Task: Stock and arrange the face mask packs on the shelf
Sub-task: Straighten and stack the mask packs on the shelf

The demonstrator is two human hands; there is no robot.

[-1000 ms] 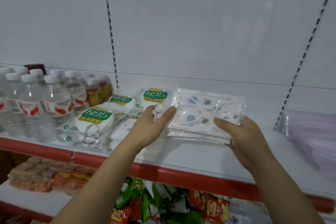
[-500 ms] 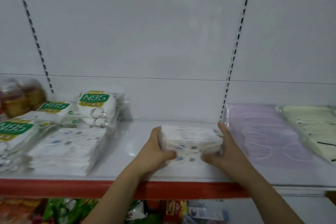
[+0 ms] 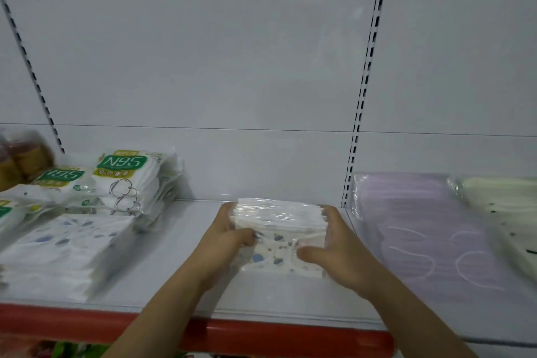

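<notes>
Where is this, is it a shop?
Probably a shop. A white shelf with a red front edge holds stacked N95 mask packs, and two hands set down a bundle of patterned mask packs.

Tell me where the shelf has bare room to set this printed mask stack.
Bare shelf lies between the flat printed mask pile and the held printed mask stack; a thinner strip before the lilac mask pack. Left end is crowded with N95 packs.

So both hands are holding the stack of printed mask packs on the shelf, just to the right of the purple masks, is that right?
Not quite. In the head view both the left hand and the right hand do hold the stack of printed mask packs on the shelf, but it sits to the left of the purple masks, not to the right.
</notes>
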